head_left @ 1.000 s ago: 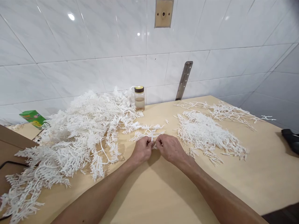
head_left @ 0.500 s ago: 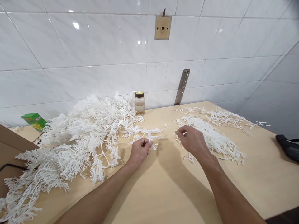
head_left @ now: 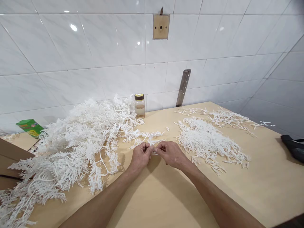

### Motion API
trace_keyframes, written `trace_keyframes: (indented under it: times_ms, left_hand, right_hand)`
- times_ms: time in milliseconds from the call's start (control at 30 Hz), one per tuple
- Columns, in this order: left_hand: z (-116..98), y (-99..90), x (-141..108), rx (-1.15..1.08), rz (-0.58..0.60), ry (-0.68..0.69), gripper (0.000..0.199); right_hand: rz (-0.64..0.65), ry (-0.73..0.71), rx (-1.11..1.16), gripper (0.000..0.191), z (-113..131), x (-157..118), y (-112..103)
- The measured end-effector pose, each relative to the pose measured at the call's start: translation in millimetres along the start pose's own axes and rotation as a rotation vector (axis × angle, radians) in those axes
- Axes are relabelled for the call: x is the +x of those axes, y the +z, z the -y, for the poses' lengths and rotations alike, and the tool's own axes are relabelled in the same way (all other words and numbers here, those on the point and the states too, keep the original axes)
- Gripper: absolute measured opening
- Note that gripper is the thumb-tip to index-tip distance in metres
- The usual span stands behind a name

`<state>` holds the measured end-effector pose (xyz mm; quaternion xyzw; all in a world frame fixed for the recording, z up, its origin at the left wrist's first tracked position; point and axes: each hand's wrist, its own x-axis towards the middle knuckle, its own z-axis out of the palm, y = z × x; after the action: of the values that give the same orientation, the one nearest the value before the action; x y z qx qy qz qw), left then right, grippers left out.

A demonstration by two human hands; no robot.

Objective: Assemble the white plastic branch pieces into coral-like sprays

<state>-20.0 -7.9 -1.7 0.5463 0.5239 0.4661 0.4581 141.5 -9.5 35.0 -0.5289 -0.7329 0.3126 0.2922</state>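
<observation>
My left hand (head_left: 140,155) is closed in a pinch on a white plastic foliage sprig (head_left: 152,138), whose feathery tips stick out past the fingers at mid-table. Right beside it, the fingertips of my right hand (head_left: 169,153) are pinched together at the near end of the same sprig. A large tangled heap of white plastic foliage (head_left: 78,139) lies to the left. To the right of my hands is a flatter pile of small white sprigs (head_left: 209,142). Behind that pile lie bare white branching stems (head_left: 232,119).
A lidded jar of brownish liquid (head_left: 140,107) stands at the wall. A metal bracket (head_left: 183,88) leans against the tiles. At the far left are a green box (head_left: 30,127) and a cardboard box (head_left: 14,161). A black object (head_left: 293,148) rests on the table's right side.
My right hand has moved left from the edge of the small-sprig pile to meet my left hand at the sprig. My left hand keeps its pinch. The view has shifted slightly.
</observation>
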Motion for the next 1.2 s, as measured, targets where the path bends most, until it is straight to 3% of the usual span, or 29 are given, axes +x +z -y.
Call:
trace_keyframes:
  times_ms: [233,400,500,567,633,733,833,933,1033,1133,1200]
  left_hand:
    - [0,-0.8,1,0.07,-0.029,0.053,0.033]
    - [-4,-3.8,3,0.141,-0.103,0.089,0.026]
    - [-8,-8.4,5,0.069,-0.103,0.038,0.028]
    - [-9,-11.2,5,0.002,-0.086,0.02,0.03]
    - [-10,-12.5,5,-0.064,-0.068,0.007,0.031]
    - [-8,-11.3,6,-0.11,-0.041,-0.105,0.033]
    - [-5,-8.8,7,-0.116,-0.022,-0.104,0.032]
    - [-3,-6.7,7,-0.104,-0.025,-0.074,0.031]
    - [-3,-5.5,6,-0.087,-0.029,-0.059,0.03]
    - [-5,-5.0,5,-0.048,-0.039,-0.045,0.03]
    - [-6,-4.7,4,-0.02,-0.045,-0.033,0.028]
  right_hand:
    - [-0.032,-0.011,-0.085,0.023,-3,3,10]
    - [-0.161,-0.269,-0.251,0.019,-1,-7,31]
    - [-0.049,-0.446,-0.298,0.018,13,-18,43]
    - [0.031,-0.472,-0.223,0.018,21,-22,41]
    - [0.01,-0.381,-0.104,0.019,22,-21,26]
    - [-0.19,-0.142,-0.055,0.014,1,-11,-13]
    - [-0.454,0.15,-0.267,0.012,-31,0,-52]
    - [-0.513,0.188,-0.487,0.021,-46,3,-68]
    - [-0.383,0.144,-0.369,0.021,-30,-2,-51]
    - [-0.029,0.083,-0.117,0.028,-4,-6,-17]
    - [0.008,0.029,-0.099,0.027,6,-6,3]
